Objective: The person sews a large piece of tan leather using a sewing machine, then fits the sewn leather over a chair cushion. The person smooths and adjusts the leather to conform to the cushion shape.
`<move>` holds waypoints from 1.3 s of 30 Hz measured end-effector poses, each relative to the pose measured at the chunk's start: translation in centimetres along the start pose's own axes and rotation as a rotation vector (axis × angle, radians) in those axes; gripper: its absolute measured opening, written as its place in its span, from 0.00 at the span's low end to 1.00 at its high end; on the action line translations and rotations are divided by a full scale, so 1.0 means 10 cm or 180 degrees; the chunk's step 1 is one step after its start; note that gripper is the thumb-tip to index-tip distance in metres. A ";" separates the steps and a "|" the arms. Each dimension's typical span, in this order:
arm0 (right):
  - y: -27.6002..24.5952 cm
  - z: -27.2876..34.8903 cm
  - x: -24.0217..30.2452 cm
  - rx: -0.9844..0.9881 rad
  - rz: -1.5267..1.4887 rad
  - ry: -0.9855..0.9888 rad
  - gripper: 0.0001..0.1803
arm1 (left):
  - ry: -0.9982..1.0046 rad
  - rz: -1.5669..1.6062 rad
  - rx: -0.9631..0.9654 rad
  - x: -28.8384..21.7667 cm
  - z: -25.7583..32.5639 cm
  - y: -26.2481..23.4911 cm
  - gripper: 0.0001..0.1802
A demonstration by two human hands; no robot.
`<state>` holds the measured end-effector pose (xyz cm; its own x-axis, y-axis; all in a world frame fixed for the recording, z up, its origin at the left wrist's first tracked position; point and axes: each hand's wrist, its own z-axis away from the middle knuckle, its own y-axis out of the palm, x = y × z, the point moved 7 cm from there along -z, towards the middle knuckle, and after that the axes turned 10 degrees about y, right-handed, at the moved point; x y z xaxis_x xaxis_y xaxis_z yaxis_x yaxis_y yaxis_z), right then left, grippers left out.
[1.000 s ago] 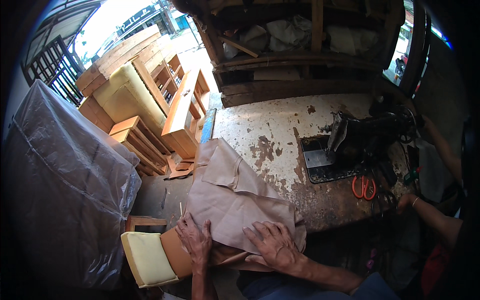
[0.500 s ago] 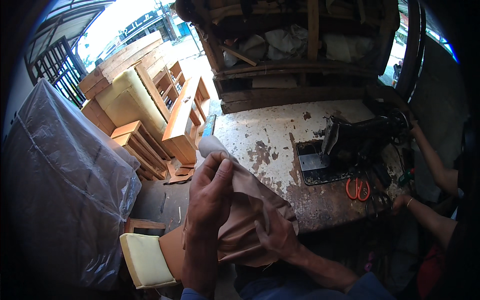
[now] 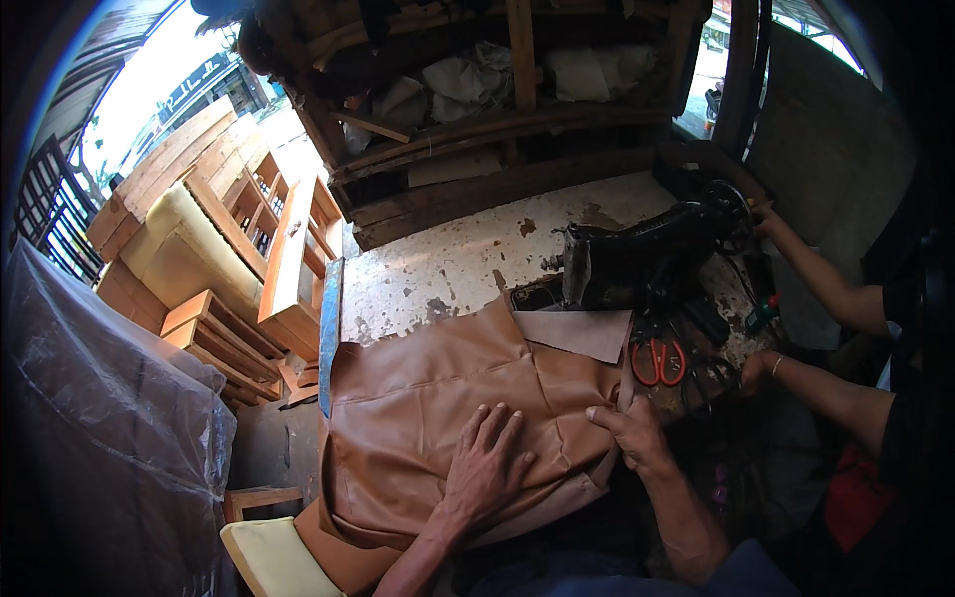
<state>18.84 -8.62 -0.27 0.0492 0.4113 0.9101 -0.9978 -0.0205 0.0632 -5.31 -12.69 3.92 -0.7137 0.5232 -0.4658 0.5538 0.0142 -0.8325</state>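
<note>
A large piece of brown leather-like fabric [image 3: 428, 373] lies spread over the near part of the worn sewing table, seams running across it. On its middle rests my left hand [image 3: 487, 466], fingers stretched out flat. My right hand [image 3: 637, 436] grips the fabric's right edge, thumb on top and the other fingers partly hidden below. A pale flap of its underside [image 3: 577, 333] is folded up beside the black sewing machine [image 3: 637, 254]. The fabric covers most of the machine's base plate.
Orange-handled scissors [image 3: 659, 362] lie right of the fabric. Another person's hand [image 3: 761, 219] touches the machine's wheel; their other hand [image 3: 761, 368] is at the table's right edge. Wooden furniture [image 3: 288, 269], a cream-padded seat [image 3: 279, 557] and a plastic-covered bulk [image 3: 109, 418] stand left.
The fabric, bunched up in front of me before, now lies spread on the table. My left hand has let go of it and lies flat; my right hand has moved to its right edge.
</note>
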 end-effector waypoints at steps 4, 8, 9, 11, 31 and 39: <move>0.00 -0.08 -0.12 0.0169 -0.0316 0.0085 0.24 | -0.0193 0.0014 0.0344 -0.03 0.08 0.03 0.34; -0.02 -0.06 -0.19 -0.0360 0.0431 0.0271 0.22 | -0.0195 0.0044 0.0150 0.07 -0.23 0.03 0.29; -0.02 -0.03 -0.14 -0.0427 0.0459 0.0155 0.22 | -0.0044 -0.0057 0.0033 0.09 -0.35 0.03 0.28; -0.02 0.04 -0.08 -0.0494 0.0530 0.0101 0.25 | 0.0261 -0.0166 -0.0136 0.11 -0.51 0.07 0.29; 0.55 -0.81 0.85 -0.1072 0.4092 -0.2101 0.26 | 0.0322 -0.0367 0.0588 0.10 -0.54 0.37 0.33; 0.07 -0.69 0.71 -0.1263 0.3990 -0.1398 0.20 | 0.0338 -0.0376 0.0685 0.02 -0.57 0.38 0.33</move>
<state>18.22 0.57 3.46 -0.9440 -0.0080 0.3299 -0.3281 0.1289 -0.9358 -0.87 -7.65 2.36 -0.7128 0.6152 -0.3369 0.3571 -0.0951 -0.9292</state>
